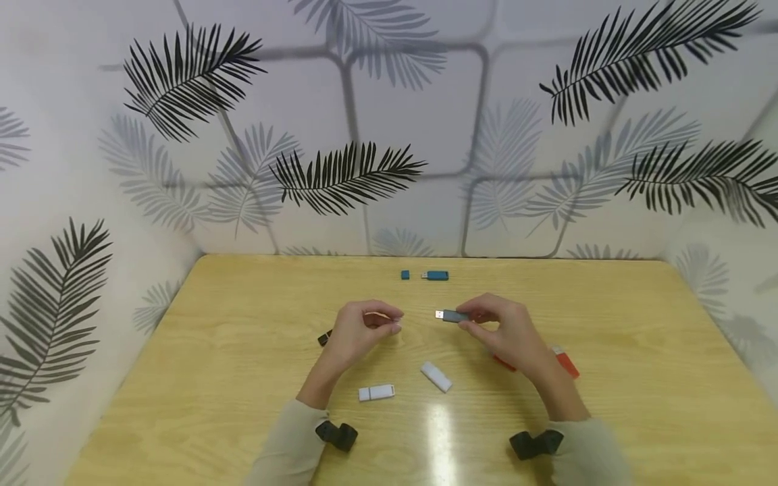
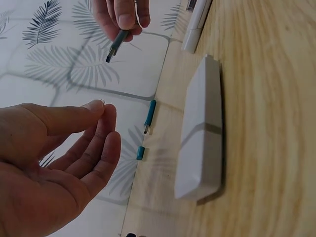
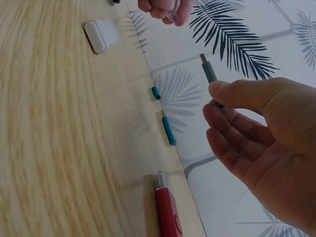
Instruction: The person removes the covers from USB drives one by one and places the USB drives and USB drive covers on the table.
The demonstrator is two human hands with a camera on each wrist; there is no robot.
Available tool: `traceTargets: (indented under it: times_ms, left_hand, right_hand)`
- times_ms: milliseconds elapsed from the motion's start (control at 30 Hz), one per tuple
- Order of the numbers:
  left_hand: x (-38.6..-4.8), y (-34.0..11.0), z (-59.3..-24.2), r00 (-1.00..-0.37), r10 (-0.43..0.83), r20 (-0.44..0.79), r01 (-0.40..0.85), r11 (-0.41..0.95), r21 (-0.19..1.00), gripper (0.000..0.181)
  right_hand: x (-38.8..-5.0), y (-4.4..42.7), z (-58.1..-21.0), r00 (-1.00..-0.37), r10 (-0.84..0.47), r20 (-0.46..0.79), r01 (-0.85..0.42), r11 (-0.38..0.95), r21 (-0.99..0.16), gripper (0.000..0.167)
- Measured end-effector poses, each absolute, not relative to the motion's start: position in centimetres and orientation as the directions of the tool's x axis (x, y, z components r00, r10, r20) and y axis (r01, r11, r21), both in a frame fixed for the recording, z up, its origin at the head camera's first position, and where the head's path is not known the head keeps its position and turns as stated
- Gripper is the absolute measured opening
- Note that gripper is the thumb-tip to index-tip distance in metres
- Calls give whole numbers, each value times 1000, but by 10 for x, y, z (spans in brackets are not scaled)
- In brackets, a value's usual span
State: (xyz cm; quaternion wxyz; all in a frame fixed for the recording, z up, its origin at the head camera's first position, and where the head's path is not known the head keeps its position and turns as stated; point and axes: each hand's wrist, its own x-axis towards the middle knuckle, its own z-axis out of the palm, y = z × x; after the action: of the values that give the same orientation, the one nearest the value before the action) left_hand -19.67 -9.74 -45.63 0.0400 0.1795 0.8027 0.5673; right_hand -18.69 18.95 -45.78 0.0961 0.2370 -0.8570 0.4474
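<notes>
My right hand (image 1: 504,331) pinches a grey USB stick (image 1: 451,315) between thumb and fingers, its bare metal plug pointing left toward my other hand. The stick (image 3: 209,70) shows well in the right wrist view. My left hand (image 1: 358,334) holds a small clear piece (image 3: 173,16) between thumb and fingertips; in the left wrist view it is mostly hidden by the fingers. A gap separates the two hands, which are raised over the table. Behind them lie a blue USB stick (image 1: 437,275) and its separate blue cap (image 1: 405,275).
Nearer the front lie a white stick (image 1: 377,393) and another white one (image 1: 436,376). A black item (image 1: 325,338) is partly hidden by my left hand. Red pieces lie by my right arm, one a red stick (image 1: 566,362). A patterned wall covering stands behind the table (image 1: 243,283).
</notes>
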Motion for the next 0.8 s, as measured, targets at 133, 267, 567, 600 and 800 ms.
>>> traceTargets:
  times_ms: [133, 267, 567, 600, 800]
  left_hand:
    - [-204, -94, -457, -948, 297, 114, 213, 327, 921, 17]
    - [-209, -92, -458, -956, 275, 105, 194, 321, 927, 17]
    - [-215, -91, -465, -973, 222, 56, 132, 343, 930, 14]
    - [-216, -92, -466, -975, 214, 52, 126, 348, 929, 14]
    - [-230, -87, -476, -982, 173, 73, 143, 441, 886, 10]
  right_hand:
    - [-192, 186, -461, -882, -308, 358, -470, 509, -721, 19]
    - [-196, 184, -464, -900, -291, 323, -432, 517, -739, 19]
    - [-199, 180, -473, -938, -232, 258, -345, 551, -760, 20]
    - [-200, 179, -474, -940, -226, 256, -341, 555, -759, 20]
    - [-207, 177, -476, -949, -207, 237, -314, 582, -750, 17]
